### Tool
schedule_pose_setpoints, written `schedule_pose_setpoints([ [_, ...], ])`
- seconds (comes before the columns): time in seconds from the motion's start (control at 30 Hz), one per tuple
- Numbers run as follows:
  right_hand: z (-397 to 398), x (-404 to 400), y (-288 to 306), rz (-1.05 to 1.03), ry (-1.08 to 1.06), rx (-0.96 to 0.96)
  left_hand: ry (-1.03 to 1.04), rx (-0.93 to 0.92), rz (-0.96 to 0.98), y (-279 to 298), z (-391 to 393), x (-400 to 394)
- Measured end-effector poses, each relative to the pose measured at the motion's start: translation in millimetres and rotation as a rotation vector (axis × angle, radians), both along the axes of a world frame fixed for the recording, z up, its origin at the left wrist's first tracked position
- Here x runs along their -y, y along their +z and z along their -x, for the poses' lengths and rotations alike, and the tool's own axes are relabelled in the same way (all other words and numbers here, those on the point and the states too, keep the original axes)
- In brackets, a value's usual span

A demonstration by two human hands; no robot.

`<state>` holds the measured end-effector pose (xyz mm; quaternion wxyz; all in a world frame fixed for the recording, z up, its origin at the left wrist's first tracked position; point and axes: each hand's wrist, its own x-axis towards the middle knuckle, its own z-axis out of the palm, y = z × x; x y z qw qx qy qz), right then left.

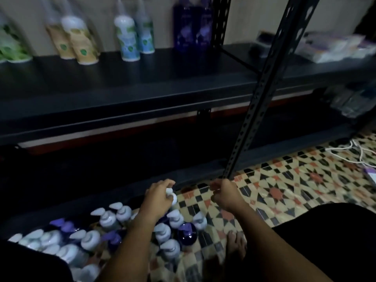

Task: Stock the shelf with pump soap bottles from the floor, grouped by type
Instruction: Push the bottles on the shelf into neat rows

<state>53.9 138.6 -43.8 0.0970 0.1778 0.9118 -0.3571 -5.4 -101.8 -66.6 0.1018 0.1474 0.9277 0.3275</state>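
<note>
- My left hand (160, 197) reaches forward at lower centre of the frame, forearm running up from the bottom edge, fingers curled round the white pump top of a soap bottle (171, 197) and gripping it.
- My right hand (224, 195) sits just right of it, wrist bent, fingers curled loosely inward; I cannot tell whether it holds anything, as the frame is blurred there.
- The two hands are near each other but apart, both above the patterned tile floor (284, 180).
- Below my left forearm, at lower left, the floor bottles (91, 237) stand crowded together: pale ones with white pumps, and a few dark purple ones among them.
- My bare foot (236, 244) rests on the tiles under my right forearm.
- Across the upper half runs the dark shelf (122, 82). On it, from upper left: green-labelled bottles (12, 47), beige-labelled bottles (75, 43), blue-labelled bottles (132, 37), then two purple bottles (192, 25), each kind standing together.
- A perforated metal upright (264, 78) slants down to just above my right hand.
</note>
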Motion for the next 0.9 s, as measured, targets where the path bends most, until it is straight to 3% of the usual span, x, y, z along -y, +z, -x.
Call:
schedule_pose_setpoints([
  [0.13, -3.5, 0.6, -52.1, -0.090, 0.150, 0.236, -0.330, 0.031, 0.435, -31.6, -2.3, -3.1],
  [0.2, -5.8, 3.7, -73.6, -0.112, 0.162, 0.309, -0.393, -0.003, 0.610, -44.5, -6.4, -8.5],
  [0.37, -18.9, 15.6, -109.0, -0.006, 0.158, 0.285, -0.462, -0.182, 0.937, -59.9, -19.8, -29.9],
  [0.53, -32.5, 19.5, -165.9, 0.149, 0.017, 0.138, -0.435, -0.171, 0.966, -70.9, -17.8, -38.1],
  [0.9, -42.9, 26.6, -117.4, 0.367, -0.081, -0.026, -0.341, -0.132, 0.893, -61.3, -19.7, -38.1],
])
